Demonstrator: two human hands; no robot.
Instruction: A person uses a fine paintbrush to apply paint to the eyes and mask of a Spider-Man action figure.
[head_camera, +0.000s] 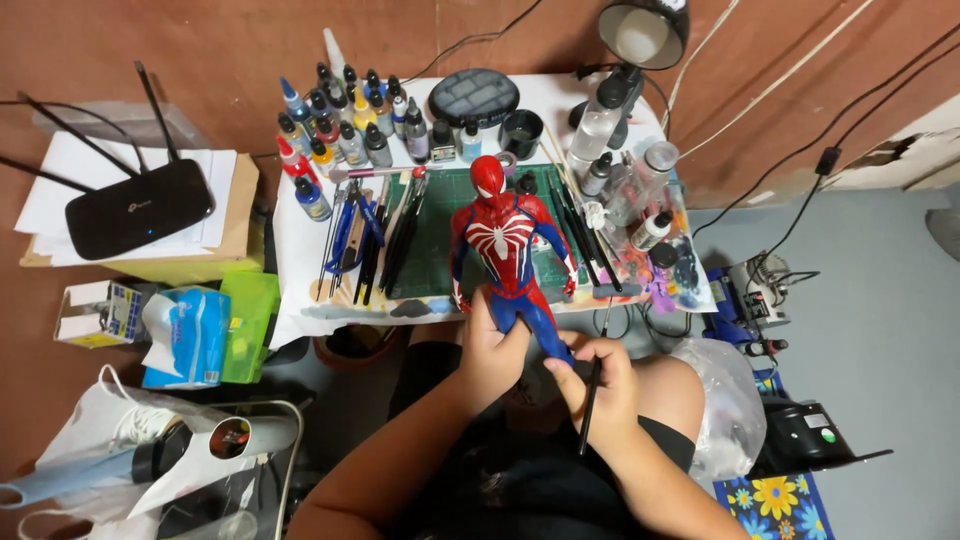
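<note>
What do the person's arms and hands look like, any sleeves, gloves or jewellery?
Both forearms are bare, with no sleeve reaching them in this view. The left hand and the right hand wear no gloves. No ring, watch or bracelet shows on either wrist or on the fingers that can be seen. Nothing is marked or taped on the arms. Whatever is worn higher up lies outside the picture.

one red and blue action figure (508, 255) | one black paintbrush (592, 385) | one green cutting mat (440, 235) | one black router (140, 208) | one desk lamp (640, 35)
</note>
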